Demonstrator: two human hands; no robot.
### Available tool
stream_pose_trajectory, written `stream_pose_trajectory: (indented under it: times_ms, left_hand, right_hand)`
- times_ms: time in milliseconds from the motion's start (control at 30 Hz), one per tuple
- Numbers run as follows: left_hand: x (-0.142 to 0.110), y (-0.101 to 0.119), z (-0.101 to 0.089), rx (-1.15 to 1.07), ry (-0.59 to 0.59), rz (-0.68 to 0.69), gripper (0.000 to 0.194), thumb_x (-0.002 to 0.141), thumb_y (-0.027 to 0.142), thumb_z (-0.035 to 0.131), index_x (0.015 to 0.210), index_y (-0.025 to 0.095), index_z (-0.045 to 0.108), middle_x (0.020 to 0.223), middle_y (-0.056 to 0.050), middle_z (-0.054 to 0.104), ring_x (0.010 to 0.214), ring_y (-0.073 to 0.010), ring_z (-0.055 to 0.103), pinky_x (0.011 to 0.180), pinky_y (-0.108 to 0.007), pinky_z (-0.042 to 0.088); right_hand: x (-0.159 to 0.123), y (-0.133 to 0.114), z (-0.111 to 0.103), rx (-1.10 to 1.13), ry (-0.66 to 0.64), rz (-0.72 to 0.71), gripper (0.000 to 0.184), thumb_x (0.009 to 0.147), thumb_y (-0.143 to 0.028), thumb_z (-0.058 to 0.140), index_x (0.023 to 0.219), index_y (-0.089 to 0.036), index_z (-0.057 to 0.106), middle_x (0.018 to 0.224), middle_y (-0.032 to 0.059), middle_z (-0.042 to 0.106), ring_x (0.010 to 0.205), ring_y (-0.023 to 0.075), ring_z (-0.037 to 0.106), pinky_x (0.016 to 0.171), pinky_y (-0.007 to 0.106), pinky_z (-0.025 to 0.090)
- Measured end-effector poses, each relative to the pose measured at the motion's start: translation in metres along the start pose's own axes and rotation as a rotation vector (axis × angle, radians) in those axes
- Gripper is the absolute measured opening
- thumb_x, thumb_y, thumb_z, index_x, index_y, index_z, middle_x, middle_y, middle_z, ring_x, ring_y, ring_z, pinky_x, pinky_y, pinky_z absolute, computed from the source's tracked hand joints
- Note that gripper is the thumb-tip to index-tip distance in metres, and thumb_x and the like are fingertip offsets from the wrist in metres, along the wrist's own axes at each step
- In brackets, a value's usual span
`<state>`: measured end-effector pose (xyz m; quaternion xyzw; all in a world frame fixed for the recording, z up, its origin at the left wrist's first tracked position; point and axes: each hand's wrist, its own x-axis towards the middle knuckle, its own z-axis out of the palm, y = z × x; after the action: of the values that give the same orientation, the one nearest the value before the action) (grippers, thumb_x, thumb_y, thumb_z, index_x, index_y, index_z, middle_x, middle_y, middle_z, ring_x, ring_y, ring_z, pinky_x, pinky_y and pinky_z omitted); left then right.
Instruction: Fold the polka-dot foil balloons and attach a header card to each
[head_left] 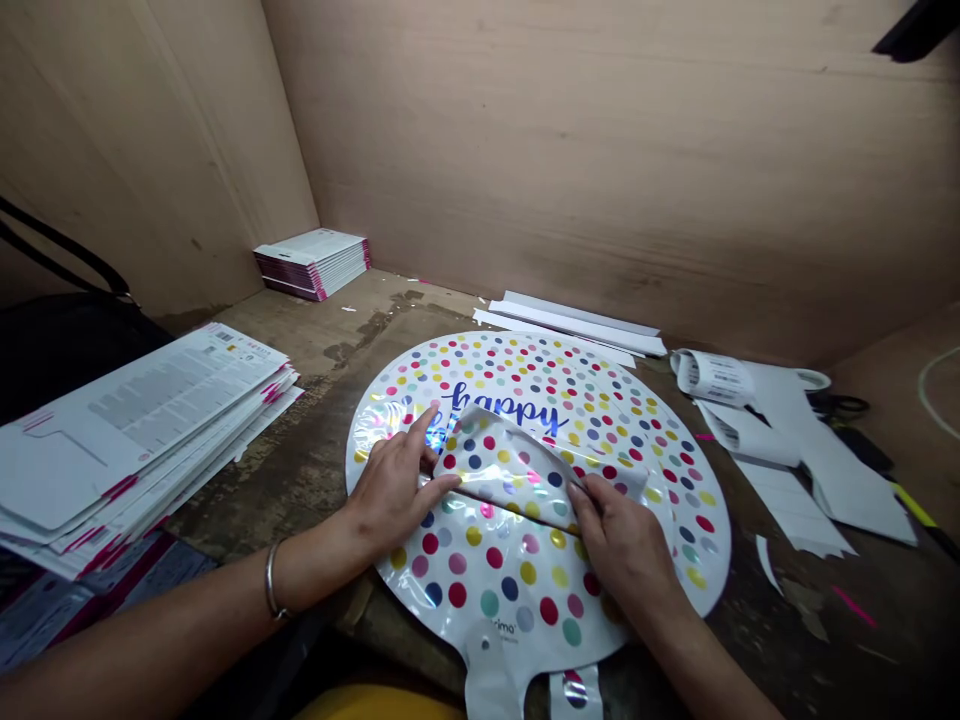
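Note:
Flat foil balloons (517, 590), white with coloured dots, lie overlapped on the table, upside-down blue lettering reading "happy" on them. The top one is partly folded over, its flap (502, 465) raised across the middle. At the flap's left end is my left hand (397, 485), thumb on the foil, index finger stretched out and the other fingers curled against the fold. My right hand (622, 530) pinches the flap's right edge between thumb and fingers. A pale balloon neck (495, 675) points toward me at the bottom.
Printed white cards (142, 420) are piled at left, with a smaller stack (311, 262) in the back corner. White strips (570, 325) lie along the back wall. Curled label sheets (757, 400) and black-handled scissors (840, 405) are at right. Wooden panels (600, 150) enclose the table.

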<state>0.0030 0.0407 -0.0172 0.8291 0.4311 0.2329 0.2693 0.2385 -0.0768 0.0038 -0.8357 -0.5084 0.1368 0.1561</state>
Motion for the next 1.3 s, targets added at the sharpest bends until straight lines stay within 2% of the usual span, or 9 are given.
stream_pose_trajectory:
  times_ms: [67, 167, 233, 300, 600, 800, 1100, 1200, 1300]
  left_hand:
    - [0.002, -0.001, 0.0, -0.063, -0.022, -0.059, 0.068, 0.077, 0.035, 0.065, 0.136, 0.02, 0.034, 0.082, 0.001, 0.064, 0.083, -0.0204, 0.058, 0.083, -0.037, 0.04]
    - [0.002, -0.001, -0.004, -0.051, -0.081, -0.071, 0.025, 0.076, 0.033, 0.065, 0.099, 0.023, 0.063, 0.076, 0.001, 0.063, 0.079, -0.0197, 0.057, 0.078, -0.034, 0.04]
    - [0.0, 0.0, -0.007, -0.009, -0.099, -0.043, 0.01, 0.078, 0.031, 0.061, 0.076, 0.022, 0.064, 0.075, 0.0, 0.063, 0.08, -0.0202, 0.056, 0.075, -0.033, 0.039]
    - [-0.002, 0.002, -0.008, 0.022, -0.095, -0.033, 0.015, 0.082, 0.03, 0.056, 0.071, 0.021, 0.061, 0.075, 0.0, 0.062, 0.081, -0.0208, 0.056, 0.074, -0.033, 0.038]
    - [-0.011, 0.005, 0.0, 0.056, -0.005, -0.055, 0.015, 0.086, 0.023, 0.048, 0.101, 0.02, 0.049, 0.073, 0.001, 0.062, 0.077, -0.0205, 0.058, 0.078, -0.035, 0.039]
    - [-0.016, 0.009, 0.001, 0.34, -0.084, 0.078, 0.032, 0.089, 0.017, 0.042, 0.116, 0.025, 0.056, 0.093, -0.005, 0.064, 0.091, -0.0237, 0.057, 0.086, -0.041, 0.038]
    - [-0.009, 0.017, -0.003, 0.636, -0.161, 0.047, 0.04, 0.086, 0.018, 0.043, 0.125, 0.016, 0.055, 0.109, -0.014, 0.062, 0.11, -0.0325, 0.051, 0.09, -0.048, 0.037]
    - [0.003, 0.03, 0.0, 0.717, -0.17, 0.119, 0.043, 0.078, 0.014, 0.051, 0.119, 0.011, 0.058, 0.135, -0.019, 0.045, 0.13, -0.0388, 0.031, 0.104, -0.055, 0.022]
    - [0.017, 0.04, 0.016, 0.656, -0.208, 0.39, 0.049, 0.084, 0.016, 0.043, 0.133, 0.014, 0.046, 0.15, -0.013, 0.024, 0.14, -0.0318, 0.006, 0.111, -0.054, 0.002]
  right_hand:
    - [-0.001, 0.002, 0.0, 0.022, 0.004, 0.002, 0.032, 0.089, -0.049, 0.036, 0.08, -0.025, 0.055, 0.066, 0.0008, 0.062, 0.062, 0.0204, 0.06, 0.058, 0.031, 0.043]
    - [-0.005, 0.006, 0.001, 0.081, 0.016, -0.006, 0.034, 0.088, -0.052, 0.038, 0.074, -0.025, 0.054, 0.064, -0.0003, 0.061, 0.061, 0.019, 0.059, 0.057, 0.03, 0.043]
    - [-0.007, 0.008, 0.002, 0.124, 0.013, -0.026, 0.036, 0.088, -0.053, 0.039, 0.07, -0.025, 0.053, 0.063, -0.0009, 0.06, 0.061, 0.0182, 0.058, 0.057, 0.029, 0.042]
    - [-0.007, 0.01, 0.003, 0.142, 0.012, -0.043, 0.037, 0.088, -0.053, 0.04, 0.069, -0.024, 0.053, 0.063, -0.0011, 0.06, 0.062, 0.018, 0.058, 0.058, 0.029, 0.042]
    - [0.0, 0.001, 0.002, -0.023, -0.03, 0.015, 0.033, 0.09, -0.048, 0.034, 0.079, -0.025, 0.054, 0.068, 0.0013, 0.062, 0.064, 0.02, 0.06, 0.058, 0.031, 0.043]
    - [0.002, -0.005, 0.004, -0.176, -0.036, -0.017, 0.03, 0.092, -0.044, 0.032, 0.081, -0.025, 0.052, 0.066, 0.0019, 0.062, 0.06, 0.0197, 0.06, 0.056, 0.03, 0.042]
    - [0.003, -0.006, 0.005, -0.238, -0.022, -0.111, 0.026, 0.093, -0.038, 0.033, 0.081, -0.025, 0.051, 0.062, -0.0004, 0.06, 0.055, 0.0167, 0.058, 0.051, 0.027, 0.038]
    - [0.002, -0.007, 0.006, -0.282, -0.005, -0.165, 0.024, 0.093, -0.035, 0.034, 0.079, -0.024, 0.05, 0.061, -0.001, 0.059, 0.052, 0.0159, 0.056, 0.049, 0.025, 0.036]
    - [0.001, -0.008, 0.01, -0.34, 0.023, -0.227, 0.022, 0.093, -0.031, 0.036, 0.078, -0.023, 0.05, 0.062, -0.001, 0.06, 0.053, 0.0156, 0.056, 0.048, 0.025, 0.035]
